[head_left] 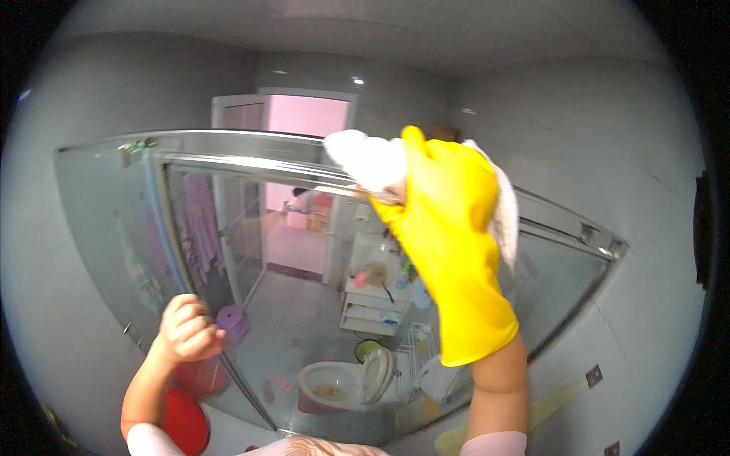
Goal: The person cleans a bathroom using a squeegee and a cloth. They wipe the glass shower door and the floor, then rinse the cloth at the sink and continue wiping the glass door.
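Observation:
My right hand (449,220), in a yellow rubber glove, is raised high and closed on a white cloth (369,161). The cloth lies against the metal top rail (251,166) of a glass shower enclosure, and a loose end hangs down past the far side of the glove. Lower on the left, my bare left hand (188,330) is curled round the upright metal frame (245,389) of the glass door. Its palm side and the gripped part of the frame are hidden.
Through the glass stand a toilet (331,385) with its lid up, a white vanity (372,311) and a purple stool (232,325). Purple cloth (201,228) hangs near an open door (242,129). A red round item (185,425) is below my left arm. Grey walls flank the enclosure.

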Available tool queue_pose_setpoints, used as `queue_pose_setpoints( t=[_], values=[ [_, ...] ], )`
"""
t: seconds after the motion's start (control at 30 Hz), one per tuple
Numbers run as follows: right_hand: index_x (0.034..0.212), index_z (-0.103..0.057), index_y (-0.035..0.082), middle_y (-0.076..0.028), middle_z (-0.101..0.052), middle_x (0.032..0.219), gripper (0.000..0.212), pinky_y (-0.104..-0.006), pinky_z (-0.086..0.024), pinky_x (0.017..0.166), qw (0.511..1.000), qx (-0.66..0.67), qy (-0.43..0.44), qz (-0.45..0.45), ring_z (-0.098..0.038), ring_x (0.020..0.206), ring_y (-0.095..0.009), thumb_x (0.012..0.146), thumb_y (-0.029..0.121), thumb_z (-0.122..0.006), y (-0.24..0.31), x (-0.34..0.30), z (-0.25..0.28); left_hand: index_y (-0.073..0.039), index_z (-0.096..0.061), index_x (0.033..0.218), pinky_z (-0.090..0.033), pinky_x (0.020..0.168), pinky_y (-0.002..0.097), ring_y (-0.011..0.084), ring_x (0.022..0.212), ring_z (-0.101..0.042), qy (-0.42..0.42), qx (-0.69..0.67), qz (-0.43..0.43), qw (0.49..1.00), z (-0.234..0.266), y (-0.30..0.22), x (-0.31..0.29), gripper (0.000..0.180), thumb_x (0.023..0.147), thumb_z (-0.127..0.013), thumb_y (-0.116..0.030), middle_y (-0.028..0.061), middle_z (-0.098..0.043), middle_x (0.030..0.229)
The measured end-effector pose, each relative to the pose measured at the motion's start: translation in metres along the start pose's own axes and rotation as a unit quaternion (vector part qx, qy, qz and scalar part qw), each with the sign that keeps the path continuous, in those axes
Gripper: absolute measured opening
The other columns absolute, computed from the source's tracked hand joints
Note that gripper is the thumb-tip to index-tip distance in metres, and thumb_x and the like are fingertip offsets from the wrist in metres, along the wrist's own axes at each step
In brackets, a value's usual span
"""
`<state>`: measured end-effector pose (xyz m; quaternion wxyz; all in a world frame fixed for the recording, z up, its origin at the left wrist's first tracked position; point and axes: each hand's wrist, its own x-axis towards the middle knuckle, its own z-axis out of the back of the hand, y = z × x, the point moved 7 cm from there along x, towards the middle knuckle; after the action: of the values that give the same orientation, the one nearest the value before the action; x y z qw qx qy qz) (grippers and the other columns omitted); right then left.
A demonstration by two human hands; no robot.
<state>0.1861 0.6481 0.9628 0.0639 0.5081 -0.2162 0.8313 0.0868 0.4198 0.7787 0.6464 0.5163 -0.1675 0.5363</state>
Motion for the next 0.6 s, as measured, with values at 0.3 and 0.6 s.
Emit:
queue_pose_setpoints(
  t=[0.3, 0.6],
  values=[
    [0.11, -0.053, 0.003, -0.016, -0.061, 0.097, 0.043, -0.0383, -0.045, 0.082, 0.979, 0.159, 0.017, 0.123, -0.058, 0.091, -0.033, 0.072, 0.019, -0.065, 0.174, 0.084, -0.043, -0.006, -0.05, 0.065, -0.046, 0.067, 0.033, 0.0195, 0.064, -0.051, 0.035, -0.008, 0.056, 0.998, 0.035, -0.017, -0.022, 0.015, 0.065, -0.065, -0.006, 0.0033, -0.047, 0.063],
    [0.084, -0.061, 0.019, -0.007, -0.059, 0.089, 0.024, -0.0401, -0.041, 0.072, 0.799, 0.463, 0.372, -0.095, -0.055, 0.085, -0.021, 0.065, 0.034, -0.066, 0.265, 0.144, -0.107, -0.005, -0.056, 0.069, -0.043, 0.073, 0.0351, 0.0218, 0.073, -0.052, 0.086, -0.102, 0.192, 0.972, 0.055, 0.027, -0.096, 0.013, 0.067, -0.068, -0.006, 0.0047, -0.051, 0.07]
  ],
)
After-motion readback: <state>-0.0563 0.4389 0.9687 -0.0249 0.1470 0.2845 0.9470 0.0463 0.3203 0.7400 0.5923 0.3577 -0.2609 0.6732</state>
